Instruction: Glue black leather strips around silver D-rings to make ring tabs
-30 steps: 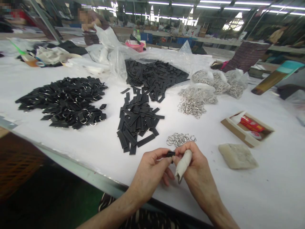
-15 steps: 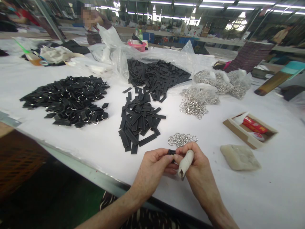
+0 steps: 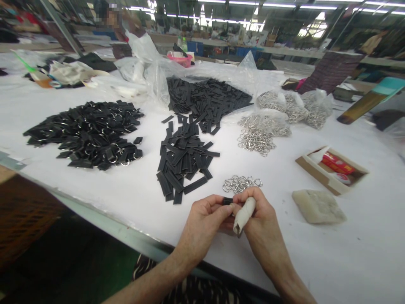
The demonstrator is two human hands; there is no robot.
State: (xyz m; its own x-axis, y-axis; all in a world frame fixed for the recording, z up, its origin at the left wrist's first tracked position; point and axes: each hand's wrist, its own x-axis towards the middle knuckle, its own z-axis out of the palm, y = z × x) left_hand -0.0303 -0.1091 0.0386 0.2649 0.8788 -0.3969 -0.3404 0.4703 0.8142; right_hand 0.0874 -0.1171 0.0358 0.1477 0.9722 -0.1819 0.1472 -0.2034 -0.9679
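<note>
My left hand (image 3: 205, 226) is closed, pinching a short black strip (image 3: 227, 201) between thumb and fingers. My right hand (image 3: 261, 217) meets it there, its fingertips touching the strip's right end. A pale, tape-wrapped tube-like piece (image 3: 244, 215) with a hollow lower end is also in my right hand, slanting toward me. What lies between the fingertips is mostly hidden. Just beyond the hands is a small cluster of metal rings (image 3: 240, 184). Loose black strips (image 3: 186, 156) are heaped ahead and to the left.
Black strips with rings attached form a pile (image 3: 91, 135) at left. More strips (image 3: 209, 99) spill from a clear bag. Bagged metal rings (image 3: 265, 122), an open cardboard box (image 3: 329, 179), a pale waxy block (image 3: 318, 207) and a bottle (image 3: 371, 101) are on the right. The table edge (image 3: 126, 230) runs close to me.
Both hands stay together on the black strip, with only slight finger movement. The pale wrapped piece has shifted a little to the left. The whole view has moved slightly.
</note>
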